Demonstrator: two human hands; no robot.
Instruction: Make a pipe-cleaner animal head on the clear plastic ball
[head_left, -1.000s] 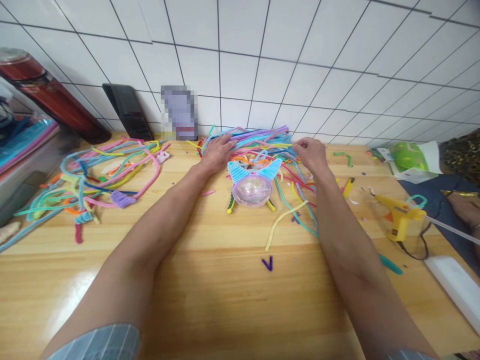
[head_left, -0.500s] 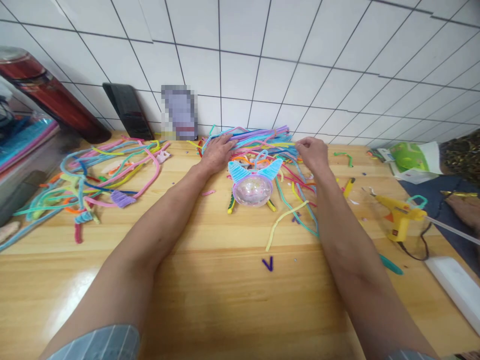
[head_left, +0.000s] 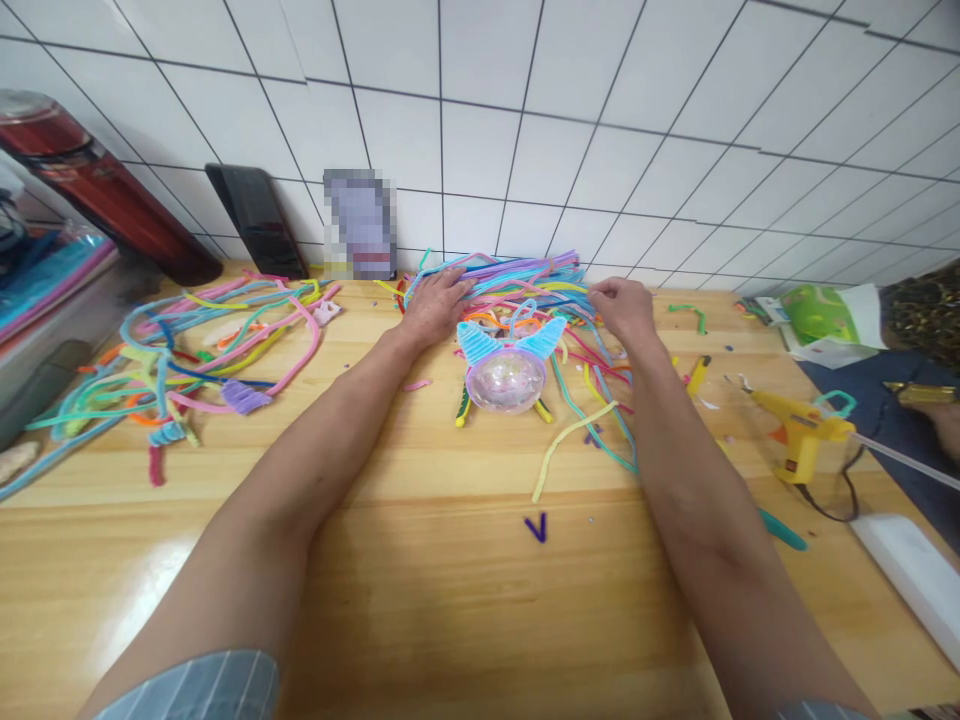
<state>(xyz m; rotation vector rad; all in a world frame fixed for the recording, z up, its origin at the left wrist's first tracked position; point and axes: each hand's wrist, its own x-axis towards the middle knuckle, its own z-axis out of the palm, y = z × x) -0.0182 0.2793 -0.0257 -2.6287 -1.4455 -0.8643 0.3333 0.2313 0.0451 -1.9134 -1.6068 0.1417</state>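
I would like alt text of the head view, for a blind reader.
A person's left hand rests on a pile of colourful pipe cleaners by a tiled wall, the right hand at its right end. In front is a clear, blue-eared craft piece; farther right, a yellow glue gun.

Purple, blue, pink and yellow pipe cleaners (head_left: 529, 270), yellow glue gun (head_left: 804, 425), pale-striped blue-grey sleeve (head_left: 221, 685)

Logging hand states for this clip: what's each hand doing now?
Left hand: open, resting on the pipe cleaners.
Right hand: fingers curled at their right end; grip cannot be told.
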